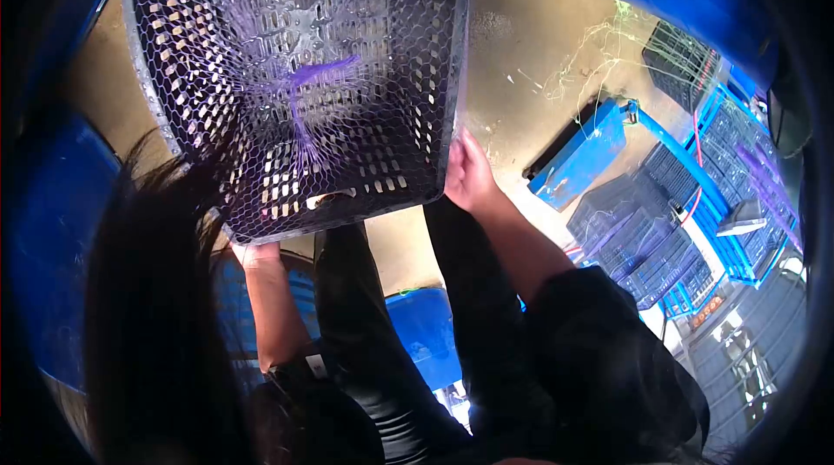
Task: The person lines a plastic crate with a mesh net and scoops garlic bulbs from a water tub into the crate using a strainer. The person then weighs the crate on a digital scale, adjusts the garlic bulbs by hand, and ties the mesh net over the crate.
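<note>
A black plastic crate with slotted walls is held up in front of me, tilted so that its inside faces me. Netting with hexagonal mesh covers it, and a gathered purple bunch of net lies near the middle. My left hand grips the crate's near left corner from below, most of its fingers hidden under the rim. On the other side, my right hand is closed on the crate's right edge, with its fingertips behind the wall.
To the right stand a blue bench-like block, stacked dark crates and a blue metal frame. Loose pale-green strands hang at the upper right. A blue drum is at the left; a blue stool is between my legs.
</note>
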`<action>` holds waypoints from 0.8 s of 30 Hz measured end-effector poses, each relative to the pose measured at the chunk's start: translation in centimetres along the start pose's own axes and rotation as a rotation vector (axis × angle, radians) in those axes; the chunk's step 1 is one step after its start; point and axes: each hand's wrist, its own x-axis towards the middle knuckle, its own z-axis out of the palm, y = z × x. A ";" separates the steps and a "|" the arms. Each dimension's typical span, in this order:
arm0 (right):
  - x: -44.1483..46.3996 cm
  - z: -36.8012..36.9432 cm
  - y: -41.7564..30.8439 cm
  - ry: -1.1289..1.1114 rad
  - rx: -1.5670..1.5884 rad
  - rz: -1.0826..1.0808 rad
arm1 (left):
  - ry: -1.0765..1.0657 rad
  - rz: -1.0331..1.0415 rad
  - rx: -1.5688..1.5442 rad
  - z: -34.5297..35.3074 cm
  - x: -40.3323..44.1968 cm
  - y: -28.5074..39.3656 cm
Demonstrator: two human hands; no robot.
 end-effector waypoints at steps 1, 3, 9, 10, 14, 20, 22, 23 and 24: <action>2.0 -0.8 0.2 0.058 -0.096 -0.018 | -0.008 -0.007 -0.025 -0.5 0.5 -0.1; 4.8 -2.4 0.1 0.126 -0.188 -0.028 | -0.003 -0.016 0.014 -0.8 0.5 0.0; 4.9 2.0 -3.4 0.253 -0.899 -0.183 | -0.148 0.102 0.199 -7.2 5.4 0.4; 5.0 2.9 -4.3 0.247 -1.072 -0.321 | -0.154 0.140 0.224 -7.2 5.2 0.7; 3.8 12.8 -8.5 0.117 -0.791 -0.734 | 0.131 -0.059 -0.159 -4.2 -1.4 0.8; 4.9 18.5 -10.7 -0.032 -0.855 -0.320 | 0.005 0.092 0.022 0.5 -7.4 -8.2; -0.3 19.8 -9.6 0.084 -0.809 -0.255 | 0.047 0.198 -0.009 -0.4 -6.5 -9.1; -2.8 20.2 -8.9 0.160 -0.843 -0.225 | 0.104 0.125 -0.132 -0.5 -7.3 -8.9; -0.9 16.4 -8.9 0.044 -0.886 -0.260 | -0.158 0.549 -0.085 -1.8 -8.8 -10.2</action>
